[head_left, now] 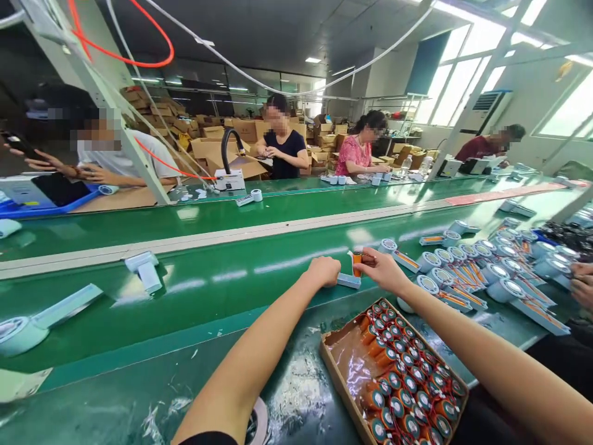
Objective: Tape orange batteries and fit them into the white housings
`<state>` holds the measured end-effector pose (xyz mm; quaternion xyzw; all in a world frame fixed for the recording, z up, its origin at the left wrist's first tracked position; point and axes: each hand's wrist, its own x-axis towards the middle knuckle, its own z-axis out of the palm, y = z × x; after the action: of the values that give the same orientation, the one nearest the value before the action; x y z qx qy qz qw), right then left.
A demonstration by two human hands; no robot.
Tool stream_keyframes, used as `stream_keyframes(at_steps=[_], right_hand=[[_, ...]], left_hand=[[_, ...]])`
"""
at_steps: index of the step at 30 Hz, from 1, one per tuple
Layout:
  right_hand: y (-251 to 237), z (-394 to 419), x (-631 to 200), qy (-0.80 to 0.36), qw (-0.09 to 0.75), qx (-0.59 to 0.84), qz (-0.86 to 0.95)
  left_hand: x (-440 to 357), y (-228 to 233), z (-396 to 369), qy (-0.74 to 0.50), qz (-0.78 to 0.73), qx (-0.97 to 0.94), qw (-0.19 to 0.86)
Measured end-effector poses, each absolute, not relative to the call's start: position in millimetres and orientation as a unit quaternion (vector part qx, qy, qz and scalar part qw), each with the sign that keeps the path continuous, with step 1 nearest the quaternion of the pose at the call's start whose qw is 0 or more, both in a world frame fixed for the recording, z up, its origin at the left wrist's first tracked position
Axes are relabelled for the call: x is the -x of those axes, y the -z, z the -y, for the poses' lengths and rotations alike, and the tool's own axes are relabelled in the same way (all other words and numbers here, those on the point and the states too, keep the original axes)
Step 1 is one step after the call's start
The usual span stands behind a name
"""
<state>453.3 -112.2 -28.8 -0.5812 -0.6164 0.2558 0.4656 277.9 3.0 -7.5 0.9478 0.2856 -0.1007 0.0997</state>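
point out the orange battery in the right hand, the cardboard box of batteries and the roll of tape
orange battery (356, 264), head view, its side
cardboard box (334, 366), head view, left wall
roll of tape (256, 195), head view, its rim

I count two hands of my own over the worktop (194, 296): the left hand (324, 271) and the right hand (382, 271), with one orange battery (356, 264) between them. One cardboard box (334, 364) sits by my arms, its batteries too many to count exactly. Four other people sit along the far side. A fifth person's hand (582, 281) shows at the right edge. Two grey handles (144, 269) lie apart to my left.
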Motion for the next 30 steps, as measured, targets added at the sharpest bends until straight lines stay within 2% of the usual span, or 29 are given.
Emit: stream_keyframes(at_steps=[4, 8, 16, 21, 23, 25, 28, 30], right_hand=[[51.2, 107.3, -469.5, -0.233, 0.398, 0.595, 0.658], [59.2, 113.8, -476.9, -0.179, 0.294, 0.617, 0.707], [38.5, 103.4, -459.3, -0.083, 0.062, 0.624, 0.774], [25.7, 80.4, -444.6, -0.077, -0.034, 0.630, 0.772], [10.8, 73.4, -444.3, -0.082, -0.041, 0.633, 0.768], [-11.0, 77.2, -445.3, -0.068, -0.011, 0.648, 0.759], [-42.4, 122.3, -445.9, 0.002, 0.090, 0.690, 0.718], [-47.9, 184.3, -445.7, 0.039, 0.182, 0.708, 0.681]], left_hand=[[-277.6, 6.4, -14.5, 0.083, -0.279, -0.945, 0.152], [-279.6, 13.3, -15.0, 0.034, -0.307, -0.934, 0.180], [-297.4, 21.4, -6.2, -0.036, -0.383, -0.906, 0.176], [-303.2, 24.0, 1.8, -0.046, -0.397, -0.901, 0.168], [-305.7, 25.1, 6.7, -0.057, -0.404, -0.899, 0.158], [-308.4, 23.5, 11.3, -0.075, -0.414, -0.895, 0.145], [-313.4, 9.7, 15.3, -0.101, -0.435, -0.885, 0.132], [-315.9, -8.8, 22.0, -0.115, -0.432, -0.885, 0.131]])
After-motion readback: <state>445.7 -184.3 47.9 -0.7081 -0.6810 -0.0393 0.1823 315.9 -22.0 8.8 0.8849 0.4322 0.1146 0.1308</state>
